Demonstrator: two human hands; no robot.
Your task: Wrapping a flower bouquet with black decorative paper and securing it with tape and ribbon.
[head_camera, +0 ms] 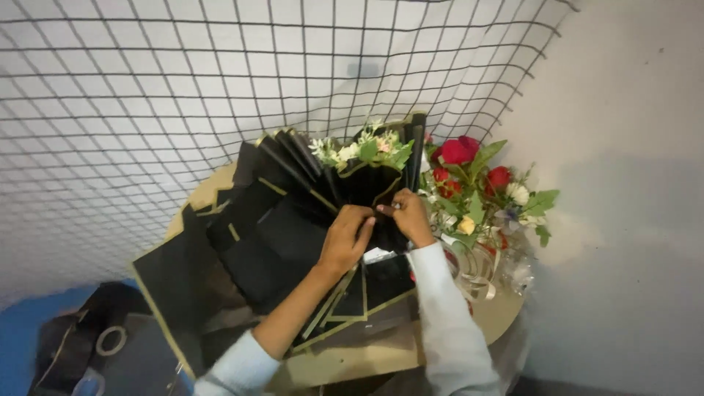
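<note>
Wire mesh [147, 88] backs a round table [381, 352]; left hand [345, 238] and right hand [409, 216] pinch black pleated wrapping paper [286, 220] around white flowers [359, 150], grips clenched on its folds.

Dim, soft indoor light; slightly blurry view, wide-angle bending at edges, faint shadows on the wall.

On a round table [381, 359] set against a wire grid panel [147, 88], wrapping sheets [257, 242] fan out at centre, a small bunch of flowers [363, 150] tucked in at twelve o'clock. A second bouquet [480, 191] stands at three o'clock. A tape roll [111, 340] lies at eight o'clock, off the table.
</note>
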